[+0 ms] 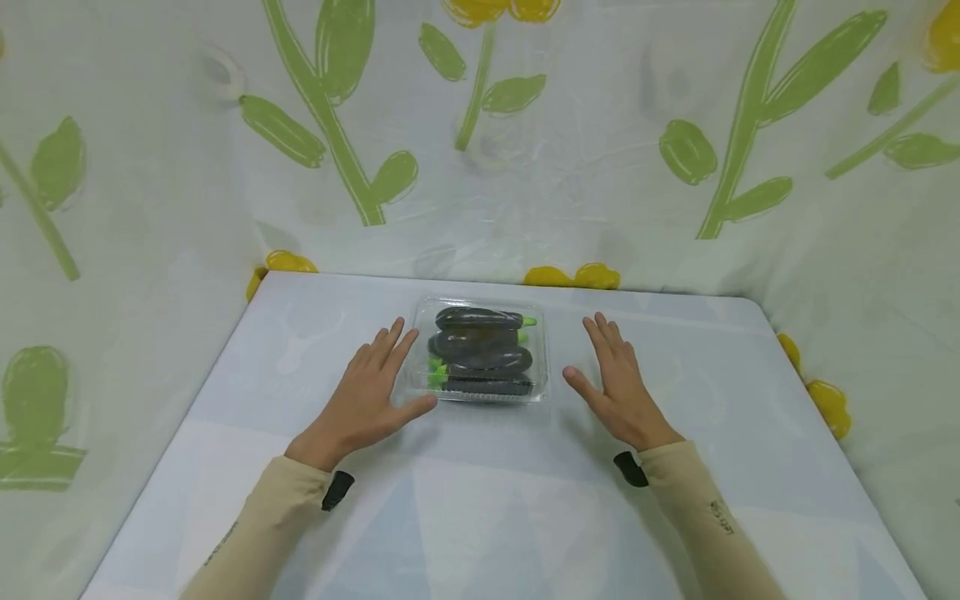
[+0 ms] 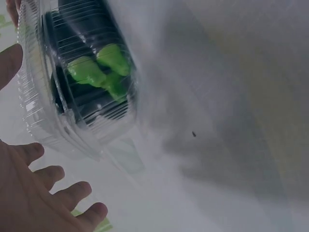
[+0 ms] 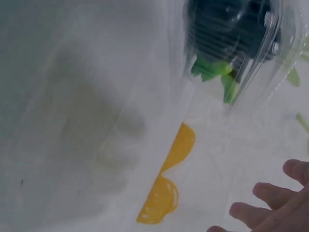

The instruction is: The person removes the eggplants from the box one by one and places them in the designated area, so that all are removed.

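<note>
A clear plastic clamshell box point(image 1: 480, 398) lies closed on the table, with several dark eggplants point(image 1: 480, 346) inside, their green stem ends pointing both ways. My left hand point(image 1: 363, 408) is at the box's left side, fingers spread and thumb near its front left corner. On the other side, my right hand point(image 1: 618, 396) is held apart from the box with straight fingers, a short gap between. Neither hand holds anything. In the left wrist view the ridged box wall point(image 2: 72, 121) is beside the left fingers; the right wrist view has the box point(image 3: 251, 77) above the right fingertips.
The pale table point(image 1: 480, 500) has a light blue pattern. Behind it hangs a white cloth point(image 1: 585, 167) printed with green leaves and yellow flowers, which also surrounds the left and right sides. Black bands point(image 1: 337, 490) show at both wrists below beige sleeves.
</note>
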Motion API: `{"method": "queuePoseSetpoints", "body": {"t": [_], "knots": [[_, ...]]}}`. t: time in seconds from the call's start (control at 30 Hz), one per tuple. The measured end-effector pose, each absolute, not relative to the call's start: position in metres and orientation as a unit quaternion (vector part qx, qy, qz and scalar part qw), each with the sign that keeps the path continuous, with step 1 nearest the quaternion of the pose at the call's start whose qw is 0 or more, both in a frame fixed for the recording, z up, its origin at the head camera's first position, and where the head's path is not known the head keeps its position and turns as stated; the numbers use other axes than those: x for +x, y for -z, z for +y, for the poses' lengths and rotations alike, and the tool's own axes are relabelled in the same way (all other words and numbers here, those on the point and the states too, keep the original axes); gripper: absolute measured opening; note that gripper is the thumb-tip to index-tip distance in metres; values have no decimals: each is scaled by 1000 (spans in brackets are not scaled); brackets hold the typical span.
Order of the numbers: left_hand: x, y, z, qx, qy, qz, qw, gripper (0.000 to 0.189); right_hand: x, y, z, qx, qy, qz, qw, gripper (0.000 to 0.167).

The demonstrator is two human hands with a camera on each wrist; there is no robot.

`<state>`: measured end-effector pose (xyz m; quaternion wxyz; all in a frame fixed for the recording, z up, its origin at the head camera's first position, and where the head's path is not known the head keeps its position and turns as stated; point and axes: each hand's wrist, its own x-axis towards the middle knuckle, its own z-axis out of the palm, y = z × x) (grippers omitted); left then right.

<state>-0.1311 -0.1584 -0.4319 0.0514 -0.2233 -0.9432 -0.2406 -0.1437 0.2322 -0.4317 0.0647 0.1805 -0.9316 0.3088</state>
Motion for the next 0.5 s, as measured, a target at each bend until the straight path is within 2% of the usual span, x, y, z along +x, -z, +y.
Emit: {"method": "queuePoseSetpoints", "body": {"t": [0.23, 0.5], "knots": [[-134, 440, -155, -239, 248, -938, 43, 106, -136, 433, 211, 223, -301, -926, 43, 92], [-138, 441, -150, -240, 247, -938, 29, 106, -136, 446, 190, 232, -275, -933, 15, 107]]}}
